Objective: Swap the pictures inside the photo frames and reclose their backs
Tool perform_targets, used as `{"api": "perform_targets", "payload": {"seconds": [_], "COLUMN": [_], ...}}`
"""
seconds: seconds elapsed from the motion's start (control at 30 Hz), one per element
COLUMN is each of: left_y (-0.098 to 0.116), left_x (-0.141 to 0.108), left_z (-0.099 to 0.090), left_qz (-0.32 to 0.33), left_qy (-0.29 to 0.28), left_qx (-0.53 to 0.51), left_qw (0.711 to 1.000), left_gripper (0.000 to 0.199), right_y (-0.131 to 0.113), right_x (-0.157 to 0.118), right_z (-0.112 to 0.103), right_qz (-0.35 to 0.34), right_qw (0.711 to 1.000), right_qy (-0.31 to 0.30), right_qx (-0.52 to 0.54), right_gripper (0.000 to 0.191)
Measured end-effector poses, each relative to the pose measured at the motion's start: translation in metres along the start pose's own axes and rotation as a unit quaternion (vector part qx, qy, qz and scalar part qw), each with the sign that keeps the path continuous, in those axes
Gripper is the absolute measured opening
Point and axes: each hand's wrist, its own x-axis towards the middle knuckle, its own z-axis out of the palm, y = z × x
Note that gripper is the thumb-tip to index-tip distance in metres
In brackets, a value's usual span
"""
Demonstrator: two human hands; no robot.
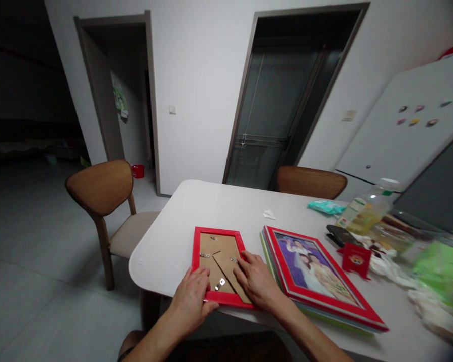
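A red picture frame (226,299) lies face down near the table's front edge, its brown backing board (207,243) showing with metal clips and a folded-in stand (226,270). My left hand (192,292) grips the frame's lower left corner, thumb along the front bar and fingers over the left side. Curled over the right side, my right hand (257,279) has its fingertips at the right-hand metal clip (234,260); its thumb is hidden. Close by on the right lies a stack of frames, topped by a red-framed photo (313,269) of people.
On the white table (158,241) are a paper scrap (269,214), a teal packet (326,207), a bottle of yellowish liquid (368,206), a dark phone-like object (342,235), a small red stand (357,260) and a green bag (441,271). Wooden chairs stand left (101,188) and behind (311,182).
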Motion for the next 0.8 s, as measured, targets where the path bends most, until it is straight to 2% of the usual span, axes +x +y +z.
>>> {"api": "perform_targets", "payload": {"seconds": [0.1, 0.2, 0.27, 0.4, 0.63, 0.8], "left_y": [0.0, -0.001, -0.002, -0.005, -0.006, -0.006], "left_x": [-0.001, -0.002, -0.002, -0.003, -0.003, -0.007], "left_z": [-0.003, -0.004, -0.003, -0.001, -0.002, -0.002], "left_qz": [0.0, -0.001, -0.003, 0.001, 0.01, 0.011], "left_qy": [-0.004, -0.005, -0.001, 0.003, 0.019, 0.011], "left_qx": [-0.007, -0.015, -0.017, -0.019, -0.037, -0.05], "left_qw": [1.0, 1.0, 1.0, 1.0, 0.999, 0.999], "left_gripper": [0.032, 0.03, 0.033, 0.037, 0.028, 0.028], "right_y": [-0.012, -0.028, -0.035, -0.04, -0.046, -0.045], "right_x": [-0.006, -0.008, -0.007, -0.005, -0.015, -0.017], "right_z": [-0.003, -0.001, 0.002, 0.002, -0.018, -0.012], "right_qz": [-0.026, -0.113, -0.142, -0.159, -0.184, -0.181], "right_qw": [0.999, 0.993, 0.988, 0.983, 0.973, 0.973], "right_qy": [0.015, -0.014, -0.034, -0.041, -0.051, -0.058], "right_qx": [-0.011, 0.029, 0.053, 0.087, 0.13, 0.133], "right_gripper": [0.033, 0.023, 0.018, 0.017, 0.019, 0.02]}}
